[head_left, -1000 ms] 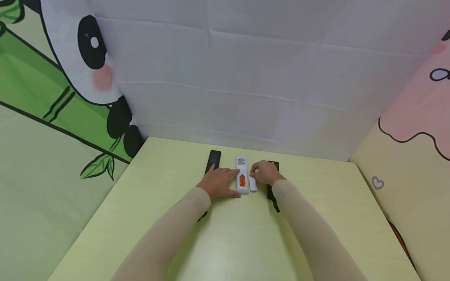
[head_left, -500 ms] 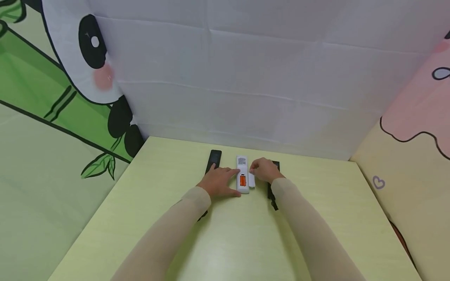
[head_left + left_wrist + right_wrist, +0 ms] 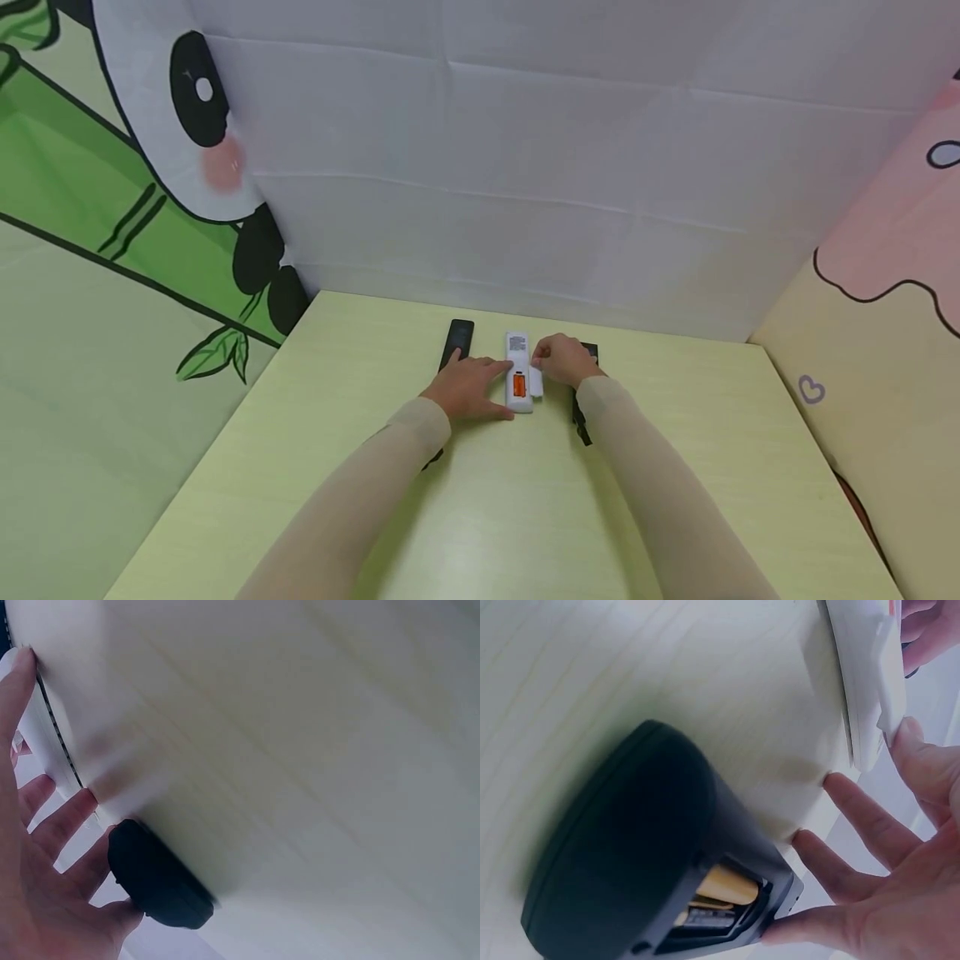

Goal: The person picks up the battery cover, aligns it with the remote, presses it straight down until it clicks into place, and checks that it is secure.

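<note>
White remote [image 3: 519, 357] lay between two black remotes [image 3: 458, 336], orange battery bay [image 3: 519, 385] in its near half, your left hand [image 3: 468, 389] spread wide against its left side, apparently steadying it. At its right edge, your right hand [image 3: 564, 362] pinched the far end of the white cover [image 3: 536, 383]; beyond, the label [image 3: 517, 342] was too small to read.

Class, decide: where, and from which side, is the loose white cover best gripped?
Probably by pinching the white cover at its far end, coming from the right: it is a thin, narrow piece, and the white remote flanks its left side. The right hand holds it there.
</note>
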`<state>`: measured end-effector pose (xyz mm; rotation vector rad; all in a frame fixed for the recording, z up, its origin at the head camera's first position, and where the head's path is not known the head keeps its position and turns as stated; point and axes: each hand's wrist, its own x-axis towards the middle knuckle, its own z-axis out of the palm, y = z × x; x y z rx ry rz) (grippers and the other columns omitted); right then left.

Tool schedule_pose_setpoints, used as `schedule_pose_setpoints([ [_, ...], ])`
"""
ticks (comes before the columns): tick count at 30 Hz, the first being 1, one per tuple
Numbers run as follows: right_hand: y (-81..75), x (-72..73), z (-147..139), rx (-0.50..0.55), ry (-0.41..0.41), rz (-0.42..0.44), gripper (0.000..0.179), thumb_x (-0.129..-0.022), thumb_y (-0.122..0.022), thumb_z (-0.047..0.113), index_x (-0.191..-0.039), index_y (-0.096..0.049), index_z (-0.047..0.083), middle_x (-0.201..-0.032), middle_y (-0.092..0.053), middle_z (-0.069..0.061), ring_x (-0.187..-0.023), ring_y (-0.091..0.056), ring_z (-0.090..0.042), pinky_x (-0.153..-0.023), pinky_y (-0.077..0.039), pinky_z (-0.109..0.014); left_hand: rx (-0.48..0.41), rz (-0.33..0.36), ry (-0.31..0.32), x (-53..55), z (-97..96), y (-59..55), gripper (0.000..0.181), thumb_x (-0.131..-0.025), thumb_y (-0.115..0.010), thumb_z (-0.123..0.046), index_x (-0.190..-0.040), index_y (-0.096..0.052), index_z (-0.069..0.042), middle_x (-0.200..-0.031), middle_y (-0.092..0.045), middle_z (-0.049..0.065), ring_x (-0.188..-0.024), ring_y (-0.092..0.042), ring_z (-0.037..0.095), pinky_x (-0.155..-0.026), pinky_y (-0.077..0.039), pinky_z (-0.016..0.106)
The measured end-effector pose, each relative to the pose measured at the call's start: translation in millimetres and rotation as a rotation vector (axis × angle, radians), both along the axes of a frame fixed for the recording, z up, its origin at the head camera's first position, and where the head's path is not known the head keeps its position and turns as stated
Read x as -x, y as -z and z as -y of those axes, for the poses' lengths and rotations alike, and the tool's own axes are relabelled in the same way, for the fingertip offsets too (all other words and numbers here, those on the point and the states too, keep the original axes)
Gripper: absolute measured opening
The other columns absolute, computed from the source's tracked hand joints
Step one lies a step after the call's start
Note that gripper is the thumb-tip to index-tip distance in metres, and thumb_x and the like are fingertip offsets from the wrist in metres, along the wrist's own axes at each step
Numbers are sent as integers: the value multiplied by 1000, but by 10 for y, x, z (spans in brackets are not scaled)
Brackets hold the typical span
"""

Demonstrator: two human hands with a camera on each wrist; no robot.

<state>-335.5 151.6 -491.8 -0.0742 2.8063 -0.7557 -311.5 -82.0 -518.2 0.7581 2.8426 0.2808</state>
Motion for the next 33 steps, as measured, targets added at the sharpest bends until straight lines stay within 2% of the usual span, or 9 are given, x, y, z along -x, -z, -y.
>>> schedule_pose_setpoints([
  [1,-2,7,-1,2,0,0,18,-119,-73,24,-108,-83,15,-132,-85,-11,-127,-71,-36,-135,-26,-96,3,0,0,0,-2,-7,101,-97,-88,-75,-180,-52,-31,-179,-63,6,-167,-61,32,-147,-23,79],
  [3,-5,24,-5,8,-3,4,17,-119,-74,24,-108,-83,15,-131,-85,-11,-124,-71,-35,-135,-34,-90,9,2,-1,-1,-6,-19,100,-97,-88,-75,-180,-52,-31,-179,-63,5,-167,-61,32,-148,-23,79],
  [7,11,68,-12,17,-19,8,16,-117,-76,24,-107,-84,15,-128,-85,-11,-112,-69,-30,-117,-54,-64,20,-1,3,0,-7,-25,99,-98,-87,-76,-180,-52,-31,-180,-63,5,-167,-62,32,-148,-24,79],
  [9,17,86,-17,19,-15,14,15,-116,-77,24,-107,-85,16,-128,-85,-10,-110,-68,-29,-105,-55,-57,21,-4,6,2,-6,-24,99,-98,-86,-76,-180,-52,-32,-180,-62,5,-167,-62,32,-147,-24,79],
  [11,18,97,-20,18,-3,21,14,-116,-77,25,-107,-85,17,-128,-84,-9,-109,-67,-28,-101,-53,-55,19,-6,8,4,-4,-20,99,-98,-86,-76,-180,-52,-31,-180,-63,5,-167,-62,32,-147,-24,79],
  [16,-4,79,6,12,29,46,14,-116,-77,27,-107,-85,19,-126,-83,-7,-110,-66,-29,-104,-50,-63,16,-14,9,0,1,-8,99,-98,-86,-76,-180,-52,-31,-179,-63,5,-166,-63,32,-147,-25,79],
  [23,0,50,48,23,72,76,14,-116,-77,28,-105,-84,21,-123,-79,-5,-113,-64,-30,-119,-43,-81,29,-10,7,-1,-10,23,99,-98,-86,-77,-180,-52,-33,-180,-63,3,-167,-62,31,-147,-25,78],
  [29,38,85,73,22,84,86,14,-116,-77,29,-106,-84,23,-131,-79,-8,-122,-66,-35,-128,-28,-101,49,-18,2,17,-16,70,99,-97,-85,-78,-180,-52,-35,-179,-63,1,-166,-63,29,-147,-25,78],
  [33,72,90,84,26,88,83,16,-116,-76,29,-104,-84,23,-138,-80,-8,-132,-68,-38,-127,-20,-106,50,-18,5,20,-17,78,99,-98,-85,-78,-180,-52,-35,-180,-63,2,-167,-62,30,-147,-25,79],
])
